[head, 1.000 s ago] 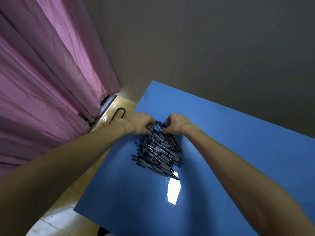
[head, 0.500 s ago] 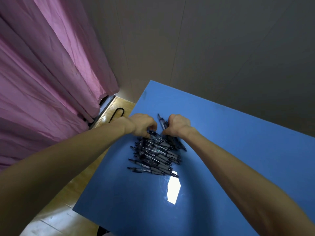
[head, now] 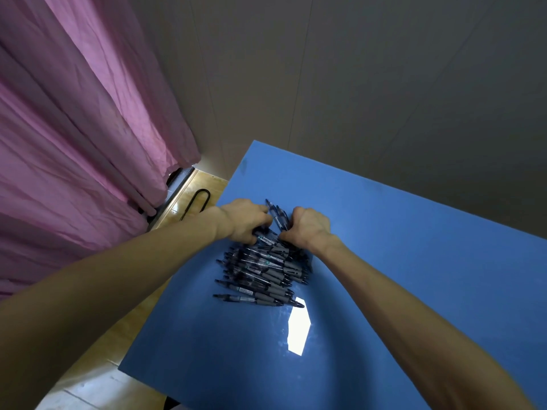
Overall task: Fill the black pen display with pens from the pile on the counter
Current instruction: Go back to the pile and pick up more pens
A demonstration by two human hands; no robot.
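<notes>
— Glossy blue counter [head: 399, 261] by the grey wall: where's the pile of dark grey-gripped pens [head: 260, 270]?

— Mid-counter. Left hand [head: 245, 221] and right hand [head: 309, 227] both clutch pens at its far edge; gather them parallel before lifting.

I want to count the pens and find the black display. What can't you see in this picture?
1. Black pen display: nowhere in the head view, so its place is unknown.
2. Pen count: the pens in the pile overlap, and the left hand and right hand cover its far end.
3. Fingertips: curled into the pens, hidden by the backs of the hands.
4. Pen labels: too small to read.
5. Blue counter: cut off at the right and bottom edges.
</notes>
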